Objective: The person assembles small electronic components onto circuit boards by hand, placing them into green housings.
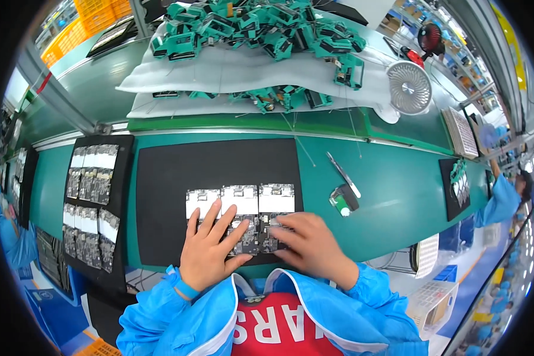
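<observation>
Hands lie side by side on a row of three circuit boards (241, 216) in the lower middle of the frame. The left hand (210, 249) is flat, fingers spread, pressing on the left and middle boards. The right hand (308, 243) rests on the right board with its fingers curled inward, the tips touching the board's lower edge; whether it pinches anything I cannot tell. The boards sit edge to edge on a black mat (178, 172) that covers the green tabletop (391, 178).

Just right of the mat lie a pair of metal tweezers (343, 174) and a small black and green tool (343, 200), near each other. At the left, a second dark mat (124, 178) carries two groups of similar boards (92, 202). Above, beyond a raised green ledge, white foam sheets (231, 71) hold a heap of green plastic fixtures (261, 26). A small white fan (409, 88) stands at the upper right. A person in a blue smock (504, 196) reaches up at the far right edge, well apart from the boards.
</observation>
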Available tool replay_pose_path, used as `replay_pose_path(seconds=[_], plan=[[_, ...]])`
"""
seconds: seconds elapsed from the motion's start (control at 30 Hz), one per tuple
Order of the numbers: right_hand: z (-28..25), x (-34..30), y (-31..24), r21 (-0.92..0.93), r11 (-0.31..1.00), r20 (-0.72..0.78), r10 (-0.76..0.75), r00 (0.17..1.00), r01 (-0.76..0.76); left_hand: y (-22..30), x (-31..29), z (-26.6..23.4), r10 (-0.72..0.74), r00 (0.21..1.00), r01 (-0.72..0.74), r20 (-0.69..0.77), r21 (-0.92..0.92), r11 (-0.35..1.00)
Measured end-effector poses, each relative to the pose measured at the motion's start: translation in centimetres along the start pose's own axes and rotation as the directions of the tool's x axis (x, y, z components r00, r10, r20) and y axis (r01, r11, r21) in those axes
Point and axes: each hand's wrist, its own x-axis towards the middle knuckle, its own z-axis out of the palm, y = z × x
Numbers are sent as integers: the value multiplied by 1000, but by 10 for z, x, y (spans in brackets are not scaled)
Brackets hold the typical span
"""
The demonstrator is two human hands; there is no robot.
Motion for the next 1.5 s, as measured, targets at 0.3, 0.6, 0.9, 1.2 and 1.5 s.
replay_pose_path(seconds=[0.3,0.6,0.9,1.2,1.5], plan=[[-54,5,113,-287,848,-287,368,885,-446,5,-1,8,-27,998,24,-56,-46,999],[-43,14,87,-257,898,-306,275,911,-358,18,15,21,95,988,-104,-120,-69,992],[-11,31,5,-324,915,-35,243,969,-241,29,27,37,176,981,-185,-85,-109,977],[-3,37,-9,-299,914,-32,278,960,-275,31,28,38,160,983,-171,-86,-146,974],[-4,36,-10,-201,919,11,349,937,-340,30,27,37,158,984,-169,-78,-168,971]])
